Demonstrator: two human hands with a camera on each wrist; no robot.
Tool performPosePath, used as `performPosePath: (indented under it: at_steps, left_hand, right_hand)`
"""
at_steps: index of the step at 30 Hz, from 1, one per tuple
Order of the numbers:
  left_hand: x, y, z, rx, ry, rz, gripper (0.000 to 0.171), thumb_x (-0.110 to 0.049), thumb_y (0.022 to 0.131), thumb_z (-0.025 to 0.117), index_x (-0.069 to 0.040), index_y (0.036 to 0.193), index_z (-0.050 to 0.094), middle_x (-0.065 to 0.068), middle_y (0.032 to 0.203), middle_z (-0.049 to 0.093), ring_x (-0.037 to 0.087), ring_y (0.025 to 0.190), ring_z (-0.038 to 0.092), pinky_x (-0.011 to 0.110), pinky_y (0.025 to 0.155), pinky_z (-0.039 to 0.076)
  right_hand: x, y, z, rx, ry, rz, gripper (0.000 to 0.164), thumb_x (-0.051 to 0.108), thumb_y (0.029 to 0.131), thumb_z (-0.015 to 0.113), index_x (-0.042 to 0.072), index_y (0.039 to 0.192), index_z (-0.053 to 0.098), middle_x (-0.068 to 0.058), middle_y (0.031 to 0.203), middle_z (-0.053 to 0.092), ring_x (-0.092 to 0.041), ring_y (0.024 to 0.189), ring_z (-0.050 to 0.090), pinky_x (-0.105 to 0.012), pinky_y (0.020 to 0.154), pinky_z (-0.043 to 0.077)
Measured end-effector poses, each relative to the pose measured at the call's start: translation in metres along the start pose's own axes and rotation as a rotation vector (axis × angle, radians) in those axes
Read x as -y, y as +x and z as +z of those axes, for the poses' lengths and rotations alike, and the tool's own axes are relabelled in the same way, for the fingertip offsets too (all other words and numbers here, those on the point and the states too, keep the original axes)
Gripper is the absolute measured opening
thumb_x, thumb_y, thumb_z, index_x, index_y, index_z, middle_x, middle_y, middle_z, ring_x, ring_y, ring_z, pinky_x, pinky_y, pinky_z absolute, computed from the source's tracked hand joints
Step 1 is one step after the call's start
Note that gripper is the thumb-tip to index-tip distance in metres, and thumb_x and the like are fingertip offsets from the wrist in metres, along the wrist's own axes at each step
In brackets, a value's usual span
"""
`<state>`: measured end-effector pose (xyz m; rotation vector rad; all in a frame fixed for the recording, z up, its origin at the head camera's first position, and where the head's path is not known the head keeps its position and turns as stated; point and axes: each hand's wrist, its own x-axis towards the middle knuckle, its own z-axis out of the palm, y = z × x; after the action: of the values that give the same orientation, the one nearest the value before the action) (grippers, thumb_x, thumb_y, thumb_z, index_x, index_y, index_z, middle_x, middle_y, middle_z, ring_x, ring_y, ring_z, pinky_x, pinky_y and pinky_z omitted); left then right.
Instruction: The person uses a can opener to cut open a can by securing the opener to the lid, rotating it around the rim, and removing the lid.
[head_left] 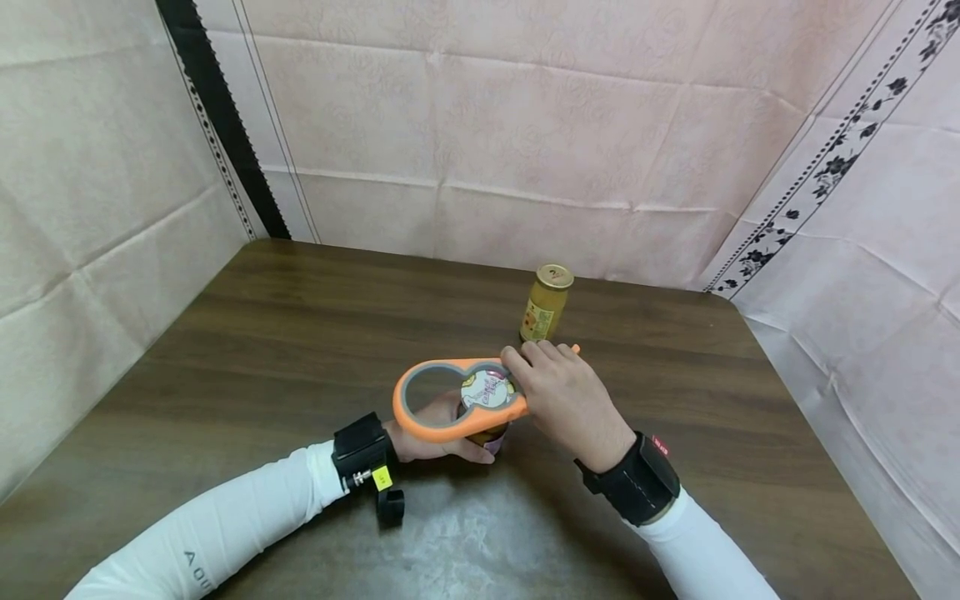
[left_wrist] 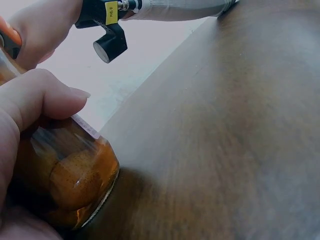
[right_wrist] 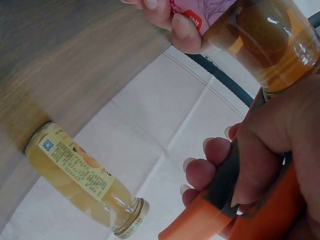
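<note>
A glass jar (left_wrist: 75, 175) of amber liquid with round brown pieces stands on the table, its white patterned lid (head_left: 486, 388) facing up. My left hand (head_left: 423, 447) grips the jar's side, thumb across its front. An orange and grey jar opener (head_left: 450, 434) lies level over the jar top, and the lid shows inside its right-hand loop. With curled fingers, my right hand (head_left: 567, 402) holds the opener's handles (right_wrist: 197, 220) together. The left-hand loop reaches out above my left hand, which shows partly through it.
Behind my right hand, a second jar (head_left: 546, 307) with yellow contents, a pale label and a gold lid stands upright near the table's back. The brown wooden table (head_left: 337, 333) is bordered by pale cloth hangings (head_left: 525, 125) at the back and sides.
</note>
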<state>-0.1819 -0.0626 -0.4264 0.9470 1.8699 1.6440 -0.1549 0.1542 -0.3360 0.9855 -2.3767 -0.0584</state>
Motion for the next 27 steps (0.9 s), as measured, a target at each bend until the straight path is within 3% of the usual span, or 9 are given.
performPosePath:
  at_steps: [8, 14, 27]
  left_hand:
    - [-0.0014, -0.0014, -0.0025, 0.057, -0.095, -0.013, 0.087, -0.018, 0.087, 0.081, -0.03, 0.158, 0.031, -0.009, 0.164, 0.034, 0.012, 0.147, 0.032, 0.027, 0.114, 0.038]
    - [-0.0008, -0.001, -0.004, 0.078, -0.092, -0.019, 0.082, -0.013, 0.089, 0.078, -0.034, 0.156, 0.036, -0.013, 0.16, 0.039, 0.01, 0.145, 0.034, 0.03, 0.114, 0.04]
    - [0.0024, 0.0004, -0.0034, 0.078, -0.102, 0.031, 0.081, -0.013, 0.089, 0.078, -0.029, 0.156, 0.035, -0.008, 0.16, 0.04, 0.012, 0.143, 0.036, 0.027, 0.113, 0.04]
  right_hand:
    - [0.0006, 0.0009, -0.0026, 0.027, -0.005, 0.011, 0.041, 0.008, 0.08, 0.085, 0.009, 0.112, 0.06, -0.007, 0.096, 0.066, -0.023, 0.087, 0.064, -0.035, 0.077, 0.058]
    - [0.0008, 0.0014, -0.0034, 0.024, -0.003, 0.009, 0.041, 0.009, 0.08, 0.085, 0.009, 0.112, 0.06, -0.006, 0.096, 0.065, -0.023, 0.087, 0.063, -0.035, 0.078, 0.058]
    - [-0.0013, 0.0023, 0.0, -0.011, -0.003, -0.019, 0.037, -0.002, 0.082, 0.078, 0.01, 0.112, 0.06, -0.004, 0.095, 0.062, -0.022, 0.09, 0.061, -0.034, 0.079, 0.056]
